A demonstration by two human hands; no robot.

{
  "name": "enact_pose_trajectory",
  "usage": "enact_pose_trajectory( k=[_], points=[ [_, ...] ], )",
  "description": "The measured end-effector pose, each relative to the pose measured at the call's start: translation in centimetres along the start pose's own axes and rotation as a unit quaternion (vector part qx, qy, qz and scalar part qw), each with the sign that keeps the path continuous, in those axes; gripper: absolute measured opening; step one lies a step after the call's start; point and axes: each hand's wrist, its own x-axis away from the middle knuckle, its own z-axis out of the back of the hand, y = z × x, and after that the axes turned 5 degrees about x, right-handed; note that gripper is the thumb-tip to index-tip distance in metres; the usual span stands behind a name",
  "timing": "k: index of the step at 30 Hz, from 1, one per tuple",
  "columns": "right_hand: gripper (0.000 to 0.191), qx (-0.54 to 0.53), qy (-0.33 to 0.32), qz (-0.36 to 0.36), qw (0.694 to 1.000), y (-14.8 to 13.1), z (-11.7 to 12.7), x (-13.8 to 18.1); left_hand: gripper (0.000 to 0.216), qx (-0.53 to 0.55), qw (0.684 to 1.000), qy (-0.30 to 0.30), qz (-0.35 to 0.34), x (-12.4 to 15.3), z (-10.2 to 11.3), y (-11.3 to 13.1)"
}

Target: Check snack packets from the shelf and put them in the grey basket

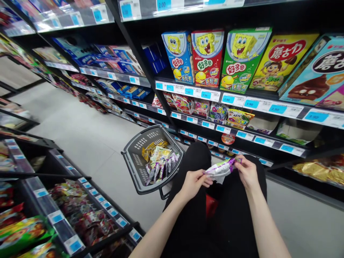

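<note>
Between my two hands, above my knees, is a white and purple candy bag [220, 170]. My left hand [195, 182] pinches its left end. The bag's right end is gripped by the fingers of my right hand [245, 172]. To the left of my knees a dark grey shopping basket [131, 168] sits on the floor. Inside it lie several purple and white bags [162, 166] and some yellow-gold bags [150, 149].
In front, a shelf holds upright snack boxes [206, 59]. Below them small candy bags [238, 118] stand beside open display cartons [298, 130]. At lower left, a rack has bins of wrapped snacks [88, 215]. Grey floor [88, 132] runs along the aisle.
</note>
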Motion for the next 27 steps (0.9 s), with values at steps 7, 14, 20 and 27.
enact_pose_trajectory(
  k=[7,14,20,27],
  points=[
    [0.016,0.042,-0.042,-0.042,0.997,-1.2,-0.1,0.2,0.023,-0.067,0.986,0.116,-0.1,0.2,0.4,0.6],
    [0.039,-0.027,-0.11,-0.188,0.976,-1.7,-1.1,0.3,0.014,-0.015,0.983,0.167,-0.08,-0.1,0.1,-0.2],
    [0.044,-0.017,-0.073,-0.176,0.981,-0.6,-1.2,0.3,0.044,0.105,0.982,0.147,-0.062,-0.7,0.1,-0.5],
    [0.037,-0.001,-0.036,-0.129,0.991,-0.8,-0.9,0.6,0.061,0.163,0.986,0.021,0.025,-1.3,1.0,0.4]
  ],
)
